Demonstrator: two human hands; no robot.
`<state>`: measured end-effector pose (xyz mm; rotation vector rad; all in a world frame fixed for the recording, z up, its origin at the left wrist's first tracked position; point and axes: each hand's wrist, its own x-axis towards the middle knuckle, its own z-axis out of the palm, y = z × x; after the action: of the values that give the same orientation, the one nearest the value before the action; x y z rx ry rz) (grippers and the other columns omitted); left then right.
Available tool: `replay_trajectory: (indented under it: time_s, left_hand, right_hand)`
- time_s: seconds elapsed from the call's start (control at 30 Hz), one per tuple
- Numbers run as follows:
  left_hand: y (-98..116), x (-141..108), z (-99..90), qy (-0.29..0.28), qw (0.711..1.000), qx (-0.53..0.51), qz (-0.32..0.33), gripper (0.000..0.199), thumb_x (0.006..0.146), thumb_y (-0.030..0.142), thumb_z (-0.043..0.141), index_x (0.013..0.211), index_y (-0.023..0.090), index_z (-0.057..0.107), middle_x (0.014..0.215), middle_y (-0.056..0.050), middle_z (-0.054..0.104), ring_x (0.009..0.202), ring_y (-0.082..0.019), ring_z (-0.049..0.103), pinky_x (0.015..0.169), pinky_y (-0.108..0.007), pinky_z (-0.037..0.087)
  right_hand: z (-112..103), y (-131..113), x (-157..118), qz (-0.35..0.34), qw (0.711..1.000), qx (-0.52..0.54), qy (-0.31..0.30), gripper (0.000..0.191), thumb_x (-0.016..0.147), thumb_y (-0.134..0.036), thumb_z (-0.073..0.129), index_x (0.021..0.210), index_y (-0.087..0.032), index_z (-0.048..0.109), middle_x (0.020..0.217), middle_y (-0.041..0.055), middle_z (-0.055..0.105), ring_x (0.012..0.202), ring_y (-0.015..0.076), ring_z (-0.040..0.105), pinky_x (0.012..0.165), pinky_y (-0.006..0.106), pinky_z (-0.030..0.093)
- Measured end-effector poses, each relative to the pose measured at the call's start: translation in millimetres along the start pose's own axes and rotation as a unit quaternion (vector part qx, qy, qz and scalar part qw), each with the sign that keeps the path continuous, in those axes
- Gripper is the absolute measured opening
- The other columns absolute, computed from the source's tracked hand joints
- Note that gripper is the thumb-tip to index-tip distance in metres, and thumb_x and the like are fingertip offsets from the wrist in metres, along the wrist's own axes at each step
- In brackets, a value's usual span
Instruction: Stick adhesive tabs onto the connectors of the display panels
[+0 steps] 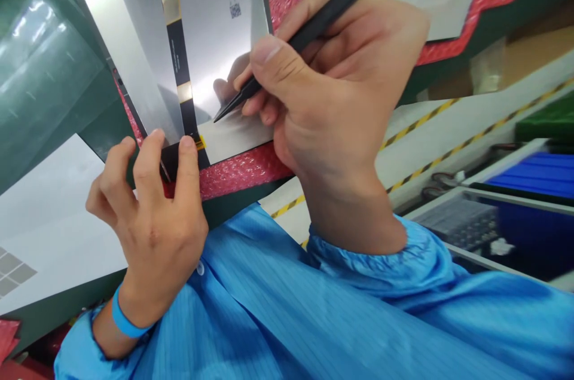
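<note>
A silvery panel [210, 27] with a small printed code lies on pink bubble wrap [242, 172]. Down its middle runs a black strip [176, 48] with gold patches, ending near a small yellow tab [200, 142]. My left hand [150, 207] rests its fingertips on the panel's near edge beside that tab, fingers bent and apart, holding nothing. Black pointed tweezers [314, 27] are gripped in my right hand [332, 81], their tip just above the panel's pale lower part, to the right of the strip. Whether the tip touches the surface I cannot tell.
Another panel [442, 3] lies on pink wrap at the upper right. Clear plastic film [49, 63] is at the left, above a white sheet [67, 218] with grey squares. Blue bins [533, 174] stand at the right, past floor areas with yellow-black tape.
</note>
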<state>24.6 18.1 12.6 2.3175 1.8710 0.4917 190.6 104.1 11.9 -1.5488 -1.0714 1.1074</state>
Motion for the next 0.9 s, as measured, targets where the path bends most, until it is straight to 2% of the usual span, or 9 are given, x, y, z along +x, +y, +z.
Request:
replay_trajectory:
  time_s: [0.07, 0.13, 0.27, 0.4, 0.53, 0.63, 0.73, 0.83, 0.9]
  left_hand:
    - [3, -1, 3.3, -0.015, 1.0, -0.003, 0.007, 0.05, 0.102, 0.023, 0.067, 0.152, 0.027, 0.062, 0.153, -0.017, 0.063, 0.146, -0.045, 0.051, 0.113, -0.066, 0.034]
    - [7, -1, 5.2, -0.035, 0.999, -0.014, 0.004, 0.058, 0.103, 0.03, 0.069, 0.159, 0.026, 0.056, 0.157, -0.018, 0.06, 0.149, -0.046, 0.048, 0.118, -0.068, 0.029]
    - [8, -4, 4.4, -0.064, 0.998, -0.024, -0.011, 0.063, 0.104, 0.042, 0.069, 0.163, 0.031, 0.05, 0.167, -0.018, 0.051, 0.154, -0.05, 0.042, 0.122, -0.075, 0.015]
    - [6, -12, 3.6, -0.041, 0.998, -0.012, -0.054, 0.057, 0.102, 0.04, 0.072, 0.157, 0.037, 0.057, 0.17, -0.017, 0.046, 0.155, -0.052, 0.04, 0.119, -0.081, 0.012]
    - [-1, -23, -2.4, -0.007, 0.997, -0.018, -0.07, 0.049, 0.102, 0.038, 0.07, 0.151, 0.033, 0.063, 0.173, -0.017, 0.043, 0.158, -0.052, 0.036, 0.12, -0.082, 0.01]
    - [-30, -36, -20.6, 0.041, 0.997, -0.018, -0.06, 0.039, 0.105, 0.038, 0.066, 0.142, 0.027, 0.069, 0.167, -0.018, 0.051, 0.156, -0.046, 0.043, 0.124, -0.073, 0.023]
    - [-81, -62, -46.9, 0.104, 0.991, -0.013, -0.077, 0.035, 0.107, 0.03, 0.061, 0.141, 0.026, 0.069, 0.154, -0.017, 0.064, 0.148, -0.034, 0.057, 0.122, -0.057, 0.043]
    - [-129, -98, -65.4, 0.138, 0.978, 0.022, -0.156, 0.038, 0.107, 0.03, 0.06, 0.145, 0.025, 0.067, 0.152, -0.015, 0.066, 0.147, -0.03, 0.059, 0.123, -0.052, 0.047]
    - [-146, -119, -66.1, 0.127, 0.97, 0.04, -0.202, 0.043, 0.105, 0.035, 0.063, 0.146, 0.023, 0.065, 0.151, -0.015, 0.066, 0.147, -0.032, 0.059, 0.124, -0.053, 0.047]
  right_hand:
    - [3, 3, 0, -0.009, 1.0, 0.02, 0.002, 0.034, 0.09, -0.054, 0.085, 0.084, -0.033, 0.06, 0.094, 0.0012, 0.076, 0.072, 0.0227, 0.066, 0.063, 0.04, 0.061]
    - [6, 5, 0, -0.048, 0.997, 0.055, 0.014, 0.033, 0.09, -0.047, 0.087, 0.083, -0.031, 0.06, 0.085, 0.0008, 0.073, 0.067, 0.0205, 0.066, 0.057, 0.036, 0.058]
    - [11, 11, 0, -0.088, 0.992, 0.078, 0.044, 0.027, 0.094, -0.033, 0.084, 0.083, -0.029, 0.06, 0.074, -0.0014, 0.07, 0.059, 0.0172, 0.064, 0.048, 0.032, 0.048]
    - [13, 18, -1, -0.078, 0.992, 0.081, 0.064, 0.026, 0.093, -0.033, 0.085, 0.086, -0.029, 0.06, 0.076, -0.0008, 0.073, 0.06, 0.0182, 0.066, 0.046, 0.032, 0.041]
    - [14, 25, 2, -0.094, 0.99, 0.08, 0.07, 0.027, 0.092, -0.031, 0.085, 0.086, -0.029, 0.059, 0.078, -0.0036, 0.074, 0.055, 0.0149, 0.063, 0.044, 0.031, 0.038]
    - [15, 20, 1, -0.087, 0.988, 0.106, 0.066, 0.026, 0.088, -0.027, 0.086, 0.082, -0.028, 0.06, 0.068, -0.0033, 0.071, 0.051, 0.0146, 0.063, 0.041, 0.028, 0.037]
    - [25, 5, -7, -0.096, 0.983, 0.148, 0.05, 0.026, 0.081, -0.021, 0.09, 0.075, -0.027, 0.066, 0.061, -0.0007, 0.069, 0.051, 0.0184, 0.068, 0.042, 0.028, 0.047]
    - [50, -13, -21, -0.11, 0.982, 0.153, 0.004, 0.022, 0.078, -0.02, 0.093, 0.074, -0.027, 0.072, 0.065, 0.0019, 0.072, 0.057, 0.0219, 0.073, 0.047, 0.031, 0.058]
    - [78, -22, -34, -0.102, 0.981, 0.15, -0.065, 0.02, 0.079, -0.02, 0.092, 0.076, -0.025, 0.073, 0.067, 0.0023, 0.074, 0.062, 0.0208, 0.076, 0.05, 0.028, 0.06]
